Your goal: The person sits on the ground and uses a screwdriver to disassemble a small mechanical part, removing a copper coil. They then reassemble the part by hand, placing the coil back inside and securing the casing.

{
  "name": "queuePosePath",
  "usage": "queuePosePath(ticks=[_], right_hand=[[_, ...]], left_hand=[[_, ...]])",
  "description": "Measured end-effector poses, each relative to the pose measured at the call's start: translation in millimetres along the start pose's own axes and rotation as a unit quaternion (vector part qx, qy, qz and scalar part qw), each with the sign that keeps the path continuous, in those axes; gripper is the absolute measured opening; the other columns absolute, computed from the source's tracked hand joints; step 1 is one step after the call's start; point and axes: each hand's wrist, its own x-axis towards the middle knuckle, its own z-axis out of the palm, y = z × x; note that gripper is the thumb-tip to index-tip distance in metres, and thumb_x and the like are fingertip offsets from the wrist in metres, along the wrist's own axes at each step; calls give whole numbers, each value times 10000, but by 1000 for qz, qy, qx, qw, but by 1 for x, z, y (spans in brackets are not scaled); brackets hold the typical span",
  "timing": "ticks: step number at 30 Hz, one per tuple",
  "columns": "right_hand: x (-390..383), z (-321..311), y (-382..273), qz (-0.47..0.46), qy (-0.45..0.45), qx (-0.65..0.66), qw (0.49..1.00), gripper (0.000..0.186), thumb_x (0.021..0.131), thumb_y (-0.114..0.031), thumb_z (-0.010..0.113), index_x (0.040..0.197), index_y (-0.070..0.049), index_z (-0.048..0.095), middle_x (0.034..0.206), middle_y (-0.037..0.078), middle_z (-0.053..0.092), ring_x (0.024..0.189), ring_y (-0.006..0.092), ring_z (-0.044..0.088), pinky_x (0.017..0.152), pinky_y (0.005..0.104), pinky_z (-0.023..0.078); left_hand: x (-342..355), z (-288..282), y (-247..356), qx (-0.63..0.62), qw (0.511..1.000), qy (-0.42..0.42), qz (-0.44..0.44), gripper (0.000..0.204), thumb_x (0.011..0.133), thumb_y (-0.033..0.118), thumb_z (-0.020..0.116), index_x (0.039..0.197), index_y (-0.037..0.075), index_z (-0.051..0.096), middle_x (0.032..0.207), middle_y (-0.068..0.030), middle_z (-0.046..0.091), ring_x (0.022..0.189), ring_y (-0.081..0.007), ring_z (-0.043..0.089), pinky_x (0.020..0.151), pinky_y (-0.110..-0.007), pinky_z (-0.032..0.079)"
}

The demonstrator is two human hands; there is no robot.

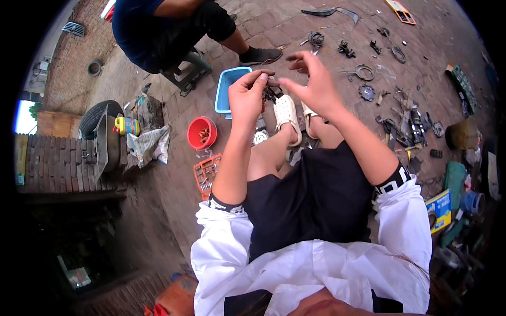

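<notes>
A small dark part (272,82), its long axis indistinct, was apparently pinched by the left hand's (246,94) thumb and fingertips; close on its right, the right hand (318,87) was held spread, its contact unclear. A blue basin (225,89) was partly hidden behind the left hand.

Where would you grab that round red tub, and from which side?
I'd grip the red tub by its left rim, reaching down from the person's left. It stands upright, its round lip exposed there; the blue basin lies off to the right and the orange case on the near side.
</notes>
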Motion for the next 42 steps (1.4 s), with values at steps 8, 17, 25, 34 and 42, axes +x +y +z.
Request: queuePosePath(ticks=[8,17,25,34,42], right_hand=[[-2,8,30,137,-165,36,976,665,619,-326,796,1107,32,519,1025,194,607,961,287,600,831,366,470],[-10,-6,19,-1,-202,7,979,548,645,-217,781,1077,-8,518,969,176,617,908,309,608,787,355,467],[-14,-2,19,6,-182,96,979,593,660,-215,800,1128,-5,503,989,137,593,966,241,583,833,335,464],[-7,0,21,191,-168,269,929,535,755,-286,757,1150,14,556,1053,92,593,959,135,569,834,282,467],[-5,-10,13,108,-156,126,974,490,685,-227,802,1065,21,618,925,25,587,782,82,513,685,229,429]], left_hand=[[16,21,4,-175,978,-54,-104,221,897,61,531,1038,-95,598,867,-154,666,819,-189,649,719,-271,512],[25,12,-22,-164,984,-30,-57,167,905,79,549,989,-27,646,748,-44,596,712,-96,546,659,-217,439],[20,12,-17,-260,962,-58,-52,175,909,107,558,1011,-14,631,743,-41,598,618,-53,501,562,-182,391],[3,19,-8,-324,943,-70,22,181,924,130,540,1015,-3,621,766,-59,622,477,-16,411,422,-162,291],[1,19,-10,-292,956,-1,-7,171,922,126,541,1006,9,634,772,-55,630,476,-23,428,425,-168,312]])
